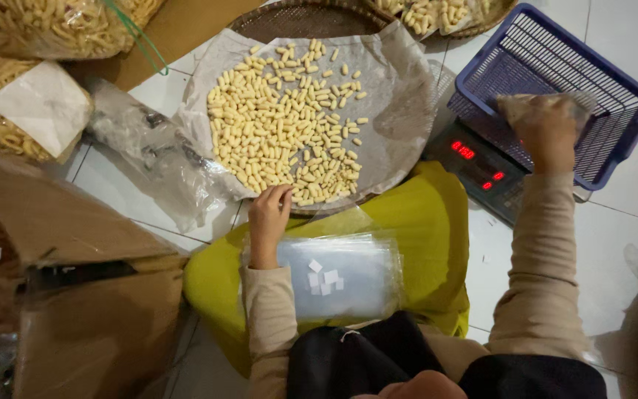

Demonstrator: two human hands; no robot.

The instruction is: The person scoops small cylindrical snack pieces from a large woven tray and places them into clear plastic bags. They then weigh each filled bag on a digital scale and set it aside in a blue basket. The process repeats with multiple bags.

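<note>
- White floor tiles (622, 244) made up the work surface, crowded with a brown cardboard box (90, 310) on one side and clear bags of pale snack sticks (38, 29) at the top corner.
- A round woven tray (311, 18), lined with grey paper (400, 111), lay in front of the person, with small cream-coloured snack pieces (282, 125) spread over its middle.
- The left hand (269, 214) rested at the near rim of that tray, fingers curled loosely beside the nearest pieces; whether it pinched any could not be told.
- Just below it a stack of flat clear plastic bags (341, 277) lay across the yellow cloth (422, 222) on the lap.
- The right hand (548, 133) was closed around a small filled bag (544, 107), holding it inside the blue plastic basket (555, 81) that sat on a digital scale (481, 166) with a lit red display.
- By the look of it, the step in hand was weighing a packed portion.
- A next move would call for letting the bag rest freely in the basket so the hand's weight stayed off the scale.
</note>
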